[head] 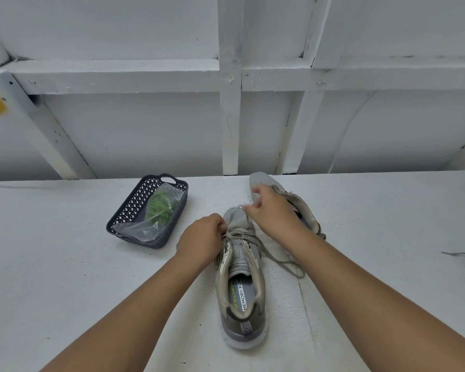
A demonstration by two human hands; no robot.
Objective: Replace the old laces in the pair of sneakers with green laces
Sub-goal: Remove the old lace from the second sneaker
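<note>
Lying on the white counter point(65, 264) are two grey sneakers, one dark basket and one clear bag of green laces. The nearer sneaker point(240, 299) points its toe toward the counter's far edge, heel close to the person, still threaded with its old grey lace point(277, 257), whose loose end trails onto the counter to the shoe's right. The left hand point(202, 237) has its fingers curled at the left side of the lacing and appears to hold the lace there. The right hand point(269, 208) pinches a strand of the same lace, drawn up from the eyelets just above the toe. The second sneaker point(287, 197) lies by the far edge, partly hidden behind the right hand. The basket point(134, 208) sits left of the shoes, near the far edge, holding the bag point(151, 218) with the green laces point(160, 206) inside, well apart from both hands. At the counter's right edge another grey lace point(462, 255) shows, mostly cut off.
</note>
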